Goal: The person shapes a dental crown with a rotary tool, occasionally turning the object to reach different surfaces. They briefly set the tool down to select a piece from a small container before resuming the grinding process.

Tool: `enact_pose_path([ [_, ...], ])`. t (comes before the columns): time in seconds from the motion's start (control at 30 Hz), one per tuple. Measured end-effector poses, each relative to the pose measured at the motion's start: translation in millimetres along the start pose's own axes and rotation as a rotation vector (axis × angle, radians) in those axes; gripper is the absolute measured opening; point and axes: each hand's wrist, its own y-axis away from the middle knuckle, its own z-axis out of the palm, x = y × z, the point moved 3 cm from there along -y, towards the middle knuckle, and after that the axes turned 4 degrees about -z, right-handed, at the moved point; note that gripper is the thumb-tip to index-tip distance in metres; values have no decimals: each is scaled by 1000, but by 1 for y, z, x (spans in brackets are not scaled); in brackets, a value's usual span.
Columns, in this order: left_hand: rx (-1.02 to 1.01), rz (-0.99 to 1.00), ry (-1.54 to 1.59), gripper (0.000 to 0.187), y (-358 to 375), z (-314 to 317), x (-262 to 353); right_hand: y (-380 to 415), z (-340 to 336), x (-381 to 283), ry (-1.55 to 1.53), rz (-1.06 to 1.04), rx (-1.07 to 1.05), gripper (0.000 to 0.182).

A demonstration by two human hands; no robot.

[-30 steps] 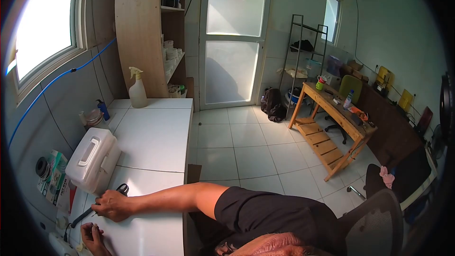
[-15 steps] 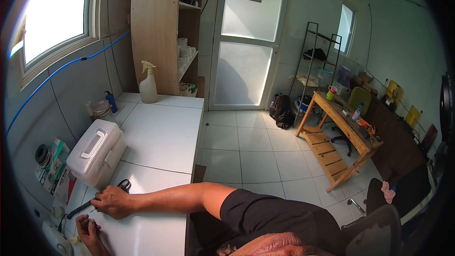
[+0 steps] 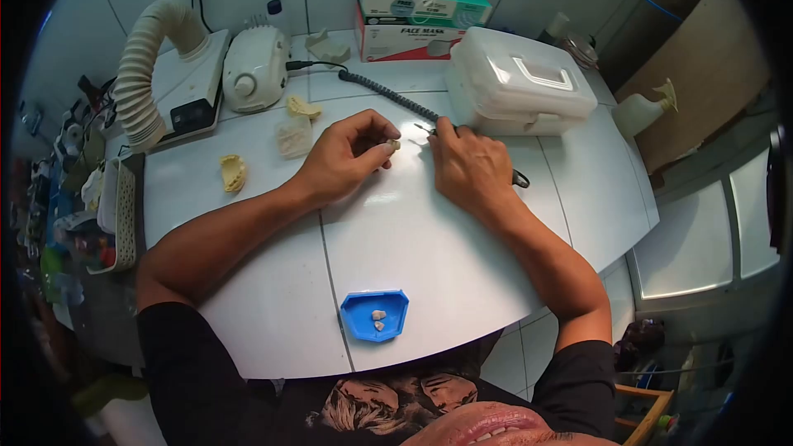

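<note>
A piece [image 3: 395, 145] and a tool [image 3: 431, 131] are held apart over the tabletop [image 3: 462, 272].
The left hand [image 3: 343, 153] is clamped on the piece, the right hand [image 3: 472, 163] on the tool; for good control, both hands are best braced and the piece held firmly.

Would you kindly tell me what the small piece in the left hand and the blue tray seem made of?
Small piece: pale, possibly plaster or resin; too small to tell its finish. Blue tray: probably smooth plastic, judging by its even colour and crisp rim.
</note>
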Motion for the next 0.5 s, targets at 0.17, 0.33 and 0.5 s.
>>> enact_pose_path([
  [0.17,11,18,-151,20,0,-5,9,3,-3,9,-54,-121,67,24],
  [0.33,12,-11,-141,22,5,-4,8,13,-13,4,-133,-153,5,29],
  [0.5,-21,-21,-170,24,4,-3,9,19,-18,-8,-162,-203,-28,31],
])
